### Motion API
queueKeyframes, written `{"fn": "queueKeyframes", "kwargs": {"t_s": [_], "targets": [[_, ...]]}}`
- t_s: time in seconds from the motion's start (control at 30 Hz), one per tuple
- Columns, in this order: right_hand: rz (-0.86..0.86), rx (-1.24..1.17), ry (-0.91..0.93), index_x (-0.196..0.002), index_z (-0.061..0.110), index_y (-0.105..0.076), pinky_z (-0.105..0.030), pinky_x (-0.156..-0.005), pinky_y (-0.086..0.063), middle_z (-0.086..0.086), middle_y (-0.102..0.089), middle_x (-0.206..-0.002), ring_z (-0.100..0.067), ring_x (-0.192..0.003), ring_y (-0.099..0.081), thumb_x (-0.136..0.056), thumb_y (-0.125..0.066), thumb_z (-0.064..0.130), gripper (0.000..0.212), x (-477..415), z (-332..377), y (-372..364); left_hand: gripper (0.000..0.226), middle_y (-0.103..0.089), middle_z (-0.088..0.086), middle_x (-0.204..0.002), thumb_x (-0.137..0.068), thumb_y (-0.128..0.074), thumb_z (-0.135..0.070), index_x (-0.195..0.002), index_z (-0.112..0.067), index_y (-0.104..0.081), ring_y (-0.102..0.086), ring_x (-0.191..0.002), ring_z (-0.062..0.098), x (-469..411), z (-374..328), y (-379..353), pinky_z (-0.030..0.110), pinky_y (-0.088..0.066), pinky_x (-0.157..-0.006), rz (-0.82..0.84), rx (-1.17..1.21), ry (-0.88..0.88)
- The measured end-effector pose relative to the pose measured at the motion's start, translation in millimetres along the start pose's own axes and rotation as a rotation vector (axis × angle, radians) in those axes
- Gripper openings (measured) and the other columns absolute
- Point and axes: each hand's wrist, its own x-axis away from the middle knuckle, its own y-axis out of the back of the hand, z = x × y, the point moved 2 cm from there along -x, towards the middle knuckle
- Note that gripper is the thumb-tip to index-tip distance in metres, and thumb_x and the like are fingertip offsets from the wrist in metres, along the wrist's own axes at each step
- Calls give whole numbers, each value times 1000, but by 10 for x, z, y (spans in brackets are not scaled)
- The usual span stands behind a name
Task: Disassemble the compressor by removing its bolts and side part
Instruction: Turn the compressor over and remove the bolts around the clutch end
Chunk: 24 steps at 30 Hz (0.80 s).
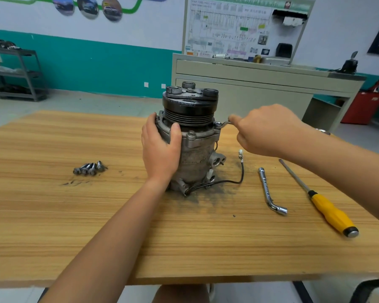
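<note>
A grey metal compressor (196, 159) stands upright in the middle of the wooden table (74, 226), its black pulley (189, 108) on top. My left hand (160, 149) grips its left side just below the flange. My right hand (265, 130) holds a small wrench (224, 124) whose end sits on a flange bolt (218, 123) at the right. Another flange bolt (191, 134) faces me. Several removed bolts (89, 168) lie together on the table to the left.
An L-shaped socket wrench (269, 191) and a yellow-handled screwdriver (322, 204) lie to the right of the compressor. A black wire with a white connector (240, 154) trails from the base. Dark grime surrounds it. A grey cabinet (260, 84) stands behind the table.
</note>
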Motion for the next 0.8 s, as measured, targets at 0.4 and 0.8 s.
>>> {"fn": "queueKeyframes", "kwargs": {"t_s": [0.4, 0.8], "targets": [[11, 51, 16, -124, 11, -45, -24, -39, -18, 0, -32, -55, -15, -44, -29, -96, -33, 17, 32, -5, 41, 30, 81, -45, 1, -133, -75, -30, -61, -138, -11, -38, -39, -122, 11, 17, -29, -5, 21, -30, -97, -10, -17, -3], [-7, -17, 5, -115, 11, -55, -23, -42, -17, 1, -27, -57, -18, -49, -30, -93, -36, 21, 30, -2, 41, 125, 69, -45, 4, -133, -81, -36, -49, -138, -10, -37, -40, -124, 17, -35, -57, 13, 26, -30, -97, 8, -43, 0]]}}
